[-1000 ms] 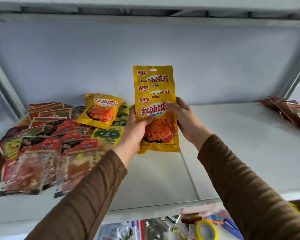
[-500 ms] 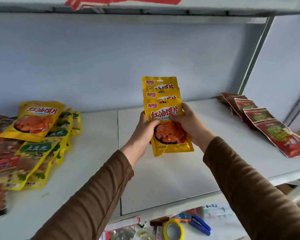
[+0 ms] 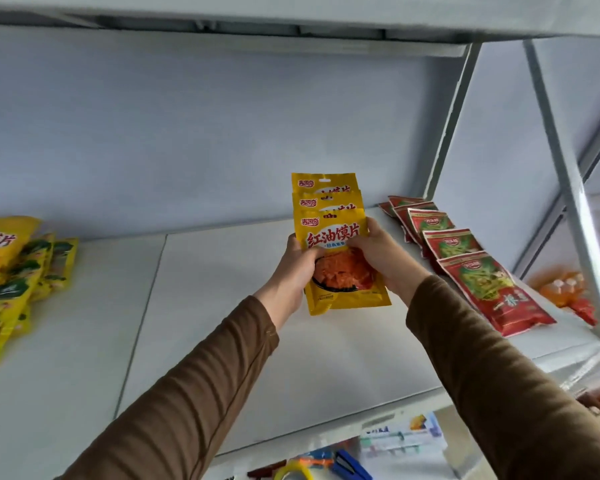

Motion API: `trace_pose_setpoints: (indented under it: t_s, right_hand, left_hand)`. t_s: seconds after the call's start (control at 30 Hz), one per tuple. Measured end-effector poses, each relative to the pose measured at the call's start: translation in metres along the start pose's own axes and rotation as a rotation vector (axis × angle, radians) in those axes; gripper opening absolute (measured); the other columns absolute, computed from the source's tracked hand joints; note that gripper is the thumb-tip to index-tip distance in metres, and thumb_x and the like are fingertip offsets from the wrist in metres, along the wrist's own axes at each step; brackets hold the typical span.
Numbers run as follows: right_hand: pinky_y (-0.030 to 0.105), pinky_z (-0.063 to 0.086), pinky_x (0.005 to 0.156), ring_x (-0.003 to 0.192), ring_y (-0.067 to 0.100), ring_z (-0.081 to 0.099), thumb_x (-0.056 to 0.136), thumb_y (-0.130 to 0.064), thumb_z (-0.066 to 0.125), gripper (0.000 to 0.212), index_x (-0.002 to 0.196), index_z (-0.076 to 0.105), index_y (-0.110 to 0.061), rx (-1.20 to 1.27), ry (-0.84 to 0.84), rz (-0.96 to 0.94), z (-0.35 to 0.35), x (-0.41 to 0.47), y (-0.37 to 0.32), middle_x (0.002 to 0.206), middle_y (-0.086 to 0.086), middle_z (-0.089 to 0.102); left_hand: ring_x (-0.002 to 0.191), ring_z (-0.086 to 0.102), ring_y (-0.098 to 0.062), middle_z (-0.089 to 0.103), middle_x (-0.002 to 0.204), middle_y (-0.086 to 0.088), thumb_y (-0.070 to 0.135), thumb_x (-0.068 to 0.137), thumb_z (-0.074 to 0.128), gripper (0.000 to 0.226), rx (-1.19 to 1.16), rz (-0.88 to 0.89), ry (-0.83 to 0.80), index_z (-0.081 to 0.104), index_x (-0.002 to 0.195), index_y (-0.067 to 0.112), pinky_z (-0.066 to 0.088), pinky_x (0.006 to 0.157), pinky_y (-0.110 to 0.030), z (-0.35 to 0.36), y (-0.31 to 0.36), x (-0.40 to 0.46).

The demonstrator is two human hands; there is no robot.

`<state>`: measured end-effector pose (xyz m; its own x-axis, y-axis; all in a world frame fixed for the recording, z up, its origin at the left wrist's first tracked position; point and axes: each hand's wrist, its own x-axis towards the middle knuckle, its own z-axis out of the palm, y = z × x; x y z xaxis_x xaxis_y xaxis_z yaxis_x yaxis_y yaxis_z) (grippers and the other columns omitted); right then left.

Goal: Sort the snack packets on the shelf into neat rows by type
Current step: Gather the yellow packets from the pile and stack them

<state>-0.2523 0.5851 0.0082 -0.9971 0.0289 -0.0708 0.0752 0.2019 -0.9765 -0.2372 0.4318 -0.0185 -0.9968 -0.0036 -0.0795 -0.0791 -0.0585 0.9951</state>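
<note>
A fanned stack of three yellow snack packets (image 3: 329,216) with red lettering and an orange food picture is held upright above the white shelf (image 3: 222,323). My left hand (image 3: 293,271) grips the stack's left edge, thumb on the front. My right hand (image 3: 383,258) grips its right edge, thumb across the front. A row of several red-and-green packets (image 3: 471,271) lies overlapped along the shelf's right side. At the far left lies another yellow packet (image 3: 0,244) on top of several yellow-and-green packets (image 3: 25,285).
A grey metal upright (image 3: 454,116) and a diagonal brace (image 3: 565,168) frame the shelf's right end. An upper shelf (image 3: 291,15) hangs overhead. Beyond the right end sits an orange bundle (image 3: 561,289). Below the front edge are tape (image 3: 293,471), a blue stapler (image 3: 350,464) and boxes.
My view has swung right; both hands carried the yellow stack rightward, closer to the red-and-green row. The mixed pile on the left has mostly slid out of view.
</note>
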Motion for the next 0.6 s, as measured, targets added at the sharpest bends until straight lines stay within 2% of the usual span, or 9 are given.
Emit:
trace_pose_setpoints:
  t_s: [0.1, 0.23, 0.33, 0.4, 0.43, 0.53, 0.6]
  right_hand:
    - [0.046, 0.057, 0.09, 0.102, 0.027, 0.066, 0.1, -0.014, 0.054, 0.039, 0.137, 0.043, -0.023, -0.068, 0.013, 0.03, -0.036, 0.033, 0.013, 0.121, 0.009, 0.065]
    - [0.042, 0.059, 0.084, 0.099, 0.025, 0.065, 0.101, -0.016, 0.053, 0.043, 0.141, 0.04, -0.024, -0.141, -0.015, 0.095, -0.07, 0.077, 0.026, 0.113, 0.003, 0.064]
    - [0.033, 0.056, 0.069, 0.09, 0.02, 0.064, 0.101, -0.014, 0.05, 0.036, 0.136, 0.045, -0.02, -0.24, 0.023, 0.086, -0.084, 0.104, 0.031, 0.108, 0.002, 0.063]
    - [0.033, 0.055, 0.068, 0.089, 0.021, 0.064, 0.101, -0.011, 0.047, 0.031, 0.131, 0.046, -0.016, -0.293, 0.044, 0.065, -0.089, 0.118, 0.031, 0.11, 0.006, 0.065]
    - [0.036, 0.056, 0.071, 0.091, 0.022, 0.064, 0.1, -0.009, 0.045, 0.03, 0.13, 0.046, -0.013, -0.321, 0.051, 0.054, -0.092, 0.122, 0.03, 0.11, 0.008, 0.065]
    - [0.046, 0.054, 0.095, 0.111, 0.033, 0.062, 0.1, -0.009, 0.042, 0.037, 0.137, 0.04, -0.003, -0.484, 0.055, 0.008, -0.096, 0.133, 0.03, 0.126, 0.018, 0.061]
    - [0.046, 0.049, 0.101, 0.118, 0.037, 0.059, 0.101, -0.007, 0.04, 0.044, 0.142, 0.032, 0.004, -0.57, 0.036, -0.004, -0.096, 0.137, 0.031, 0.133, 0.023, 0.056]
  left_hand:
    - [0.109, 0.069, -0.023, 0.072, 0.122, -0.004, 0.021, 0.1, 0.057, 0.031, -0.009, -0.043, 0.013, 0.057, 0.131, 0.022, 0.057, 0.096, -0.044, 0.039, -0.005, 0.021]
    - [0.104, 0.073, -0.024, 0.077, 0.112, -0.002, 0.013, 0.095, 0.059, 0.021, 0.038, -0.055, 0.057, 0.075, 0.104, 0.022, 0.057, 0.097, -0.045, 0.076, -0.01, 0.048]
    - [0.097, 0.075, -0.024, 0.08, 0.101, 0.0, 0.017, 0.079, 0.068, 0.017, 0.005, -0.068, 0.069, 0.08, 0.089, 0.023, 0.06, 0.086, -0.038, 0.096, -0.008, 0.065]
    - [0.097, 0.074, -0.025, 0.079, 0.1, -0.002, 0.023, 0.07, 0.069, 0.015, 0.032, -0.057, 0.093, 0.077, 0.082, 0.024, 0.06, 0.089, -0.04, 0.105, -0.006, 0.078]
    - [0.099, 0.074, -0.026, 0.078, 0.104, -0.005, 0.022, 0.072, 0.07, 0.013, 0.064, -0.049, 0.109, 0.075, 0.085, 0.024, 0.059, 0.093, -0.043, 0.108, -0.007, 0.086]
    - [0.104, 0.071, -0.028, 0.077, 0.111, -0.006, 0.017, 0.088, 0.067, 0.011, 0.218, -0.029, 0.158, 0.075, 0.091, 0.024, 0.057, 0.097, -0.045, 0.117, -0.012, 0.108]
    - [0.113, 0.066, -0.03, 0.075, 0.116, -0.006, 0.025, 0.09, 0.065, 0.017, 0.379, -0.042, 0.212, 0.075, 0.104, 0.023, 0.053, 0.1, -0.045, 0.119, -0.017, 0.118]
